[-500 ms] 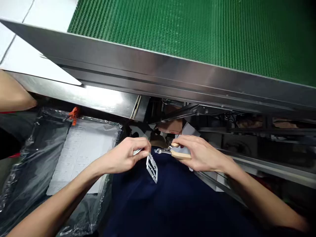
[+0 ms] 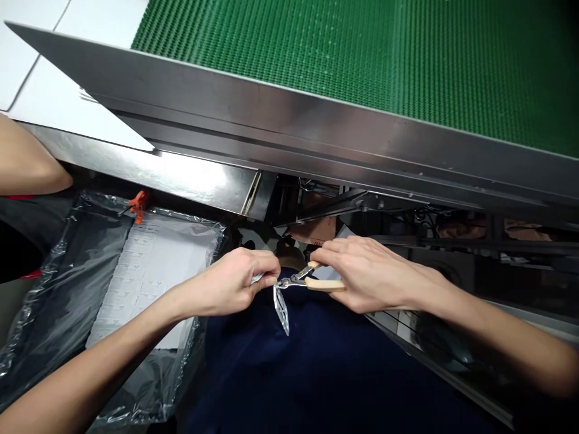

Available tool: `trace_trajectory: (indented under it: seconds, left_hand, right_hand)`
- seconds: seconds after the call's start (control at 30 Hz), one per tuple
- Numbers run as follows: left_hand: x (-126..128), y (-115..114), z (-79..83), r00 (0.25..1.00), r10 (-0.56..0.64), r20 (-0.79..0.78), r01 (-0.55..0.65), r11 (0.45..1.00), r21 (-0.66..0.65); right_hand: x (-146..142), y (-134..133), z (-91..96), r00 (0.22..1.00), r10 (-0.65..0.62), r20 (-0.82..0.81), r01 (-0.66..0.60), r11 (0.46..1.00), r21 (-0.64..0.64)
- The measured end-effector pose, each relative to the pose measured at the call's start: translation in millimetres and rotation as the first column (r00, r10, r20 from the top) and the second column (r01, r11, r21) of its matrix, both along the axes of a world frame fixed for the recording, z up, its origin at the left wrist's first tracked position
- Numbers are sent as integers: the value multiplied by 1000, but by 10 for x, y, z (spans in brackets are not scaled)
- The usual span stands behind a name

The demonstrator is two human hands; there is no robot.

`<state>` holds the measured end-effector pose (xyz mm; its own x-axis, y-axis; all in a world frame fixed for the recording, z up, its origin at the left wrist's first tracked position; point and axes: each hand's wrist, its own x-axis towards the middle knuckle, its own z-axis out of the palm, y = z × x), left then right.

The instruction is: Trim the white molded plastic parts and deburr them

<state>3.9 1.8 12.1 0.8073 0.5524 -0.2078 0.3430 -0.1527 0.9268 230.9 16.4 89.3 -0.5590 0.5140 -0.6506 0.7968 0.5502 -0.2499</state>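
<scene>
My left hand [image 2: 235,282] pinches the top of a small flat silvery plastic part [image 2: 281,308] that hangs down, edge-on, over my dark blue lap [image 2: 316,374]. My right hand [image 2: 368,274] grips small cutting pliers [image 2: 302,279] with beige handles. The metal jaws of the pliers meet the part's top edge, right beside my left fingertips. Both hands are held below the steel edge of a conveyor.
A green ribbed conveyor belt [image 2: 362,54] with a steel side rail [image 2: 271,114] fills the top. At left a bin lined with clear plastic [image 2: 58,283] holds a white sheet of parts [image 2: 149,271], with an orange clip [image 2: 138,202] on its rim. Another person's arm [image 2: 27,166] shows far left.
The hanging part has turned from face-on to edge-on. My right hand has closed in toward the left hand, and the pliers' jaws now sit at the part's top.
</scene>
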Motion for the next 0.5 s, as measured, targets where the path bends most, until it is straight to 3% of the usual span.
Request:
trace_trajectory:
  seconds: [0.5]
  left_hand:
    - [50,10,81,999,-37,-21,38,999,19]
  right_hand:
    - [-74,213,168,971,238,19,-239,969,55]
